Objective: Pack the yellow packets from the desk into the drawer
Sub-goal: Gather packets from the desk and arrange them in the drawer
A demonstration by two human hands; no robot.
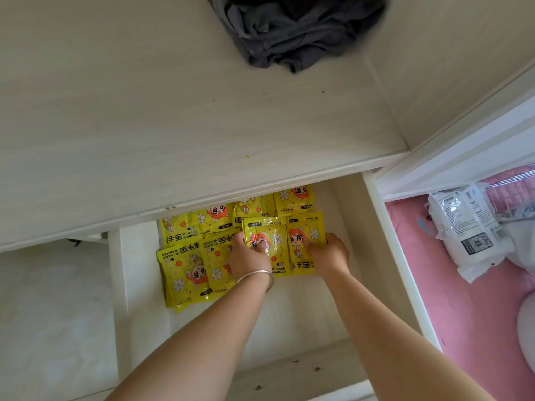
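**Settling the last packets into the drawer**

I have both hands inside the open drawer (292,316), in the lower middle of the frame. My left hand (249,257), with a silver bangle (260,277) on the wrist, presses with curled fingers on one yellow packet (267,241). My right hand (328,251) grips the edge of the packet beside it (304,235). The other yellow packets (191,256) lie flat in overlapping rows to the left and toward the back, partly hidden under the desk (144,111) edge.

The desk top shows no yellow packets, only a dark cloth (295,30) at the upper middle, so I judge the task nearly finished. To do this step well, I should push both packets flat and line them with the row, so nothing stands up and blocks the drawer when closing.
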